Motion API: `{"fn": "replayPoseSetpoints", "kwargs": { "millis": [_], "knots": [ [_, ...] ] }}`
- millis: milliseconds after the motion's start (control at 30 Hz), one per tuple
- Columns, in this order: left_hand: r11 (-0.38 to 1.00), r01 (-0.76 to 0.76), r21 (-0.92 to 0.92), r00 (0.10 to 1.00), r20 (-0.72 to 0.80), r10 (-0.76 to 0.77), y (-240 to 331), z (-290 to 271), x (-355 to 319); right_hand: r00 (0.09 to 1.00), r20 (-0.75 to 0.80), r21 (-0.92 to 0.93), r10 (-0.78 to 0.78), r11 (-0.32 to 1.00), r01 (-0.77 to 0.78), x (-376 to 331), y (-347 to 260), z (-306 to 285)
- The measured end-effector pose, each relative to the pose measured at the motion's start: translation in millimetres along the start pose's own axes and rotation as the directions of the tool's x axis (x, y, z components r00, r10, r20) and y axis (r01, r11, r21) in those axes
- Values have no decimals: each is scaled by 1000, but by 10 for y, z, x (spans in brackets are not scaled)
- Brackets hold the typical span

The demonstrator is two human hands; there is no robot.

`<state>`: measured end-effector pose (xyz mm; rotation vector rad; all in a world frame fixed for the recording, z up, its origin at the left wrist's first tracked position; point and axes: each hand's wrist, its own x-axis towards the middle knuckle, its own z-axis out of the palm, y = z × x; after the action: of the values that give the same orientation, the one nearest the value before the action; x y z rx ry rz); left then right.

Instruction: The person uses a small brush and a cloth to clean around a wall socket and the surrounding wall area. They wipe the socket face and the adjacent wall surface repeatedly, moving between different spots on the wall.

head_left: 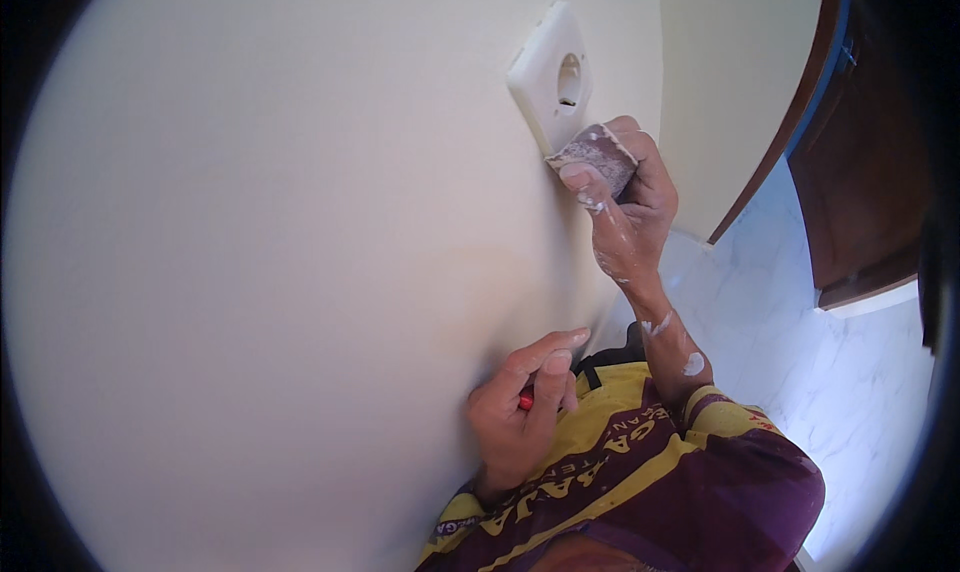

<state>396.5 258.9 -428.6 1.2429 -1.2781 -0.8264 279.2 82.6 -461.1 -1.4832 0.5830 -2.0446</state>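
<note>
A white wall socket (556,79) with a round recess sits on the pale wall. My right hand (632,194), spotted with white paste, is closed on a small flat square piece (600,159), purplish-grey and smeared with white. One corner of that piece is at the socket plate's lower corner; whether it touches is hard to tell. Lower down, close to the wall, my left hand (520,397) is closed with its index finger stretched out. A bit of a red object (526,400) shows between its fingers; the rest is hidden, so its kind cannot be made out.
The pale wall (280,252) fills the left side and meets another wall (735,92) at a corner on the right. Beyond stand a brown wooden door frame (775,137) and a dark brown door (865,162). Below lies a light marbled floor (800,372).
</note>
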Motion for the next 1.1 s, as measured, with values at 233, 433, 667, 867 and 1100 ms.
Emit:
{"fn": "replayPoseSetpoints", "kwargs": {
  "millis": [233, 433, 667, 867, 1100],
  "knots": [
    [999, -27, 20, 995, 92, 25, 88, 56, 2, 974, -218, -5, -57, 998, 57, 19, -52, 138],
    [1000, -15, 18, 987, 158, 12, 123, 63, -15, 941, -309, 64, 139, 990, -125, 109, -331, 208],
    [999, 52, -10, 986, 158, -50, 207, 148, -13, 926, -349, 92, 144, 989, -119, 322, -515, 248],
    [999, 34, 17, 986, 160, -36, 194, 119, 18, 931, -340, -37, 131, 988, -153, 286, -460, 226],
    [1000, 3, 18, 981, 192, -7, 100, 24, -94, 939, -324, 73, 113, 993, -94, 13, -281, 55]
  ]
}}
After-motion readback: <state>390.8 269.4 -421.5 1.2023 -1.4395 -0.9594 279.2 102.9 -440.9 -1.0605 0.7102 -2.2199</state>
